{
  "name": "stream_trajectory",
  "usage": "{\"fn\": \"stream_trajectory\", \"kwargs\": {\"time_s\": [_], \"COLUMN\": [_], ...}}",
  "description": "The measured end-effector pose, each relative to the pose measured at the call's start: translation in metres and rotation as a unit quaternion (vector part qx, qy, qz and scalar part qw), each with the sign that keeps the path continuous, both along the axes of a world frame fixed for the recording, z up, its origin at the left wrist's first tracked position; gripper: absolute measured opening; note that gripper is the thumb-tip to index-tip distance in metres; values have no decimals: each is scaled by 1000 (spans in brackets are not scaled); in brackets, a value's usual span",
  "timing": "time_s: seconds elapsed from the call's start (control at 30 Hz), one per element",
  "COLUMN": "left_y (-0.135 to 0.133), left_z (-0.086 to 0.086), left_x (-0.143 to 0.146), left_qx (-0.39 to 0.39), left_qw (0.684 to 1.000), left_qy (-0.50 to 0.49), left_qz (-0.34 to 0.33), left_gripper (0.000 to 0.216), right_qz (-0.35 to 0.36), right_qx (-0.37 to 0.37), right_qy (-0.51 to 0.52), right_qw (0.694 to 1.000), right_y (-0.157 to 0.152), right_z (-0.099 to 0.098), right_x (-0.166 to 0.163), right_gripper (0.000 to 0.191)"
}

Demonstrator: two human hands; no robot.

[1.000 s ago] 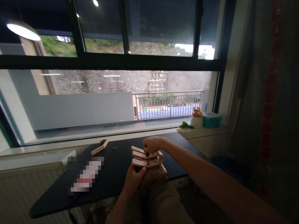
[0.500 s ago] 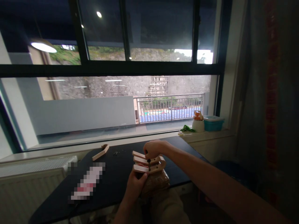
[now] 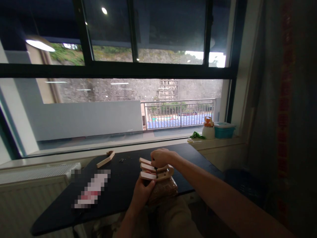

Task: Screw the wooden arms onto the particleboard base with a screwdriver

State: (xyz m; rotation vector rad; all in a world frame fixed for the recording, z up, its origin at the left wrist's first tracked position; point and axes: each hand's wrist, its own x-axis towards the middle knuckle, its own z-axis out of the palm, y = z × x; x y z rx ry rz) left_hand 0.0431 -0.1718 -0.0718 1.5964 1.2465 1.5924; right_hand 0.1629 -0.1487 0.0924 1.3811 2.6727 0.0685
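A pale wooden piece with several flat prongs and a rounded end (image 3: 148, 175) rests at the table's near edge, over a brown, shiny wrapped bundle (image 3: 164, 190). My left hand (image 3: 143, 192) is closed on its nearest prong, thumb on top. Above the wood, my right hand (image 3: 160, 158) is in a fist around a dark screwdriver (image 3: 156, 169). Its thin shaft points down to the nearest prong, where dark screw heads or holes show. The fist hides most of the handle, and I cannot make out the tip clearly.
On the dark table (image 3: 119, 191) lie another bent wooden piece (image 3: 106, 160), several small screws (image 3: 121, 160) and a blurred-out pale item (image 3: 92, 190). A teal box (image 3: 224, 131) and a white pot (image 3: 208, 132) stand on the sill; a radiator (image 3: 37, 188) is at left.
The whole view has shifted slightly. My right fist has turned a little with the screwdriver over the same spot. My left hand keeps its hold on the wooden piece.
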Motion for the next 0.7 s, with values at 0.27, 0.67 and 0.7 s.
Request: {"fn": "stream_trajectory", "kwargs": {"time_s": [0.27, 0.67, 0.7], "left_y": [0, 0, 0], "left_z": [1, 2, 3], "left_x": [-1, 1, 1], "left_qx": [-5, 0, -1], "left_qw": [1000, 1000, 1000], "left_qy": [-5, -15, -15], "left_qz": [11, 8, 7], "left_gripper": [24, 25, 24], "right_qz": [-45, 27, 28], "right_qx": [14, -6, -2], "right_qy": [-4, -55, -53], "right_qw": [999, 998, 998], "right_y": [4, -9, -8], "right_z": [1, 18, 16], "right_x": [6, 0, 0], "right_gripper": [41, 34, 33]}}
